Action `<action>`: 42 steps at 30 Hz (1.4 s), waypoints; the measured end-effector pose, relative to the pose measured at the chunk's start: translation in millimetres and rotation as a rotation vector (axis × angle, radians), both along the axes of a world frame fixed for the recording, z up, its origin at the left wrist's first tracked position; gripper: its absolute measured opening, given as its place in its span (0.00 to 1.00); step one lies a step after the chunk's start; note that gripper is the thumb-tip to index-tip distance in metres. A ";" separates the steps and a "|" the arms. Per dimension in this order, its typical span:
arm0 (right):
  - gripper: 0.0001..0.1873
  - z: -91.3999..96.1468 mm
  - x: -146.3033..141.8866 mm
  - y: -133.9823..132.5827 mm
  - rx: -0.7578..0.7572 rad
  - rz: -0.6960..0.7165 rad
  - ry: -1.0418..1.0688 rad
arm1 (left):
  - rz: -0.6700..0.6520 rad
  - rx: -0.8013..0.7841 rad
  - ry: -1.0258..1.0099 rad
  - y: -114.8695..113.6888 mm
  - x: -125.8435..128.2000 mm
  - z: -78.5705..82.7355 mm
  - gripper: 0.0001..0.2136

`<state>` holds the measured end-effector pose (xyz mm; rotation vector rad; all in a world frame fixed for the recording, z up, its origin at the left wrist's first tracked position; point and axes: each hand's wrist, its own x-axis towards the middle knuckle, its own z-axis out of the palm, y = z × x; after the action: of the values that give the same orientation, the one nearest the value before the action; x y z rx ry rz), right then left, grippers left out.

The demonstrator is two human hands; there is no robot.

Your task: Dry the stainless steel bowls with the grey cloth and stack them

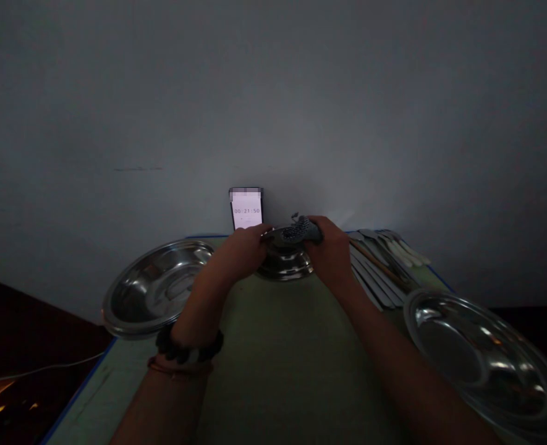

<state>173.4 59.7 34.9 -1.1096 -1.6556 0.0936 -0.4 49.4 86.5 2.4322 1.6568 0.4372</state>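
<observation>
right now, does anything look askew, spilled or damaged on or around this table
The wall has a dark scuff left of the phone, a blemish on a mostly plain surface. The left basin appears to overhang the table, which looks slightly precarious. No spill shows beside the small metal bowl.

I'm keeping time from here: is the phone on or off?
On: the phone glows and reads 00:21:50, its lower end hidden behind the left hand.

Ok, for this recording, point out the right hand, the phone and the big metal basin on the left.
Right hand (332, 248): head view, back of the hand.
Phone (247, 209): head view, lit screen.
Basin (150, 289): head view, inside surface.
</observation>
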 end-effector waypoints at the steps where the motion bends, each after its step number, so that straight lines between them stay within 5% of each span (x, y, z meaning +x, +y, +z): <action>1: 0.17 0.1 -0.1 -0.3 0.007 0.005 -0.003 | 0.007 -0.005 -0.011 -0.2 0.1 0.0 0.20; 26: 0.10 -1.4 2.8 3.0 -0.075 -0.025 -0.049 | -0.042 -0.008 -0.047 1.8 0.6 -3.8 0.18; 36: 0.15 -64.9 -9.7 10.6 -0.287 -0.074 0.447 | 0.070 0.005 -0.022 4.7 3.3 -8.6 0.17; 42: 0.16 -72.9 -5.4 15.0 -0.302 -0.088 0.496 | 0.044 -0.007 -0.071 6.6 5.7 -14.7 0.17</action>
<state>168.0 74.7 -37.9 -1.2605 -1.1685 0.5341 5.3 56.0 71.7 2.3506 1.6826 0.5167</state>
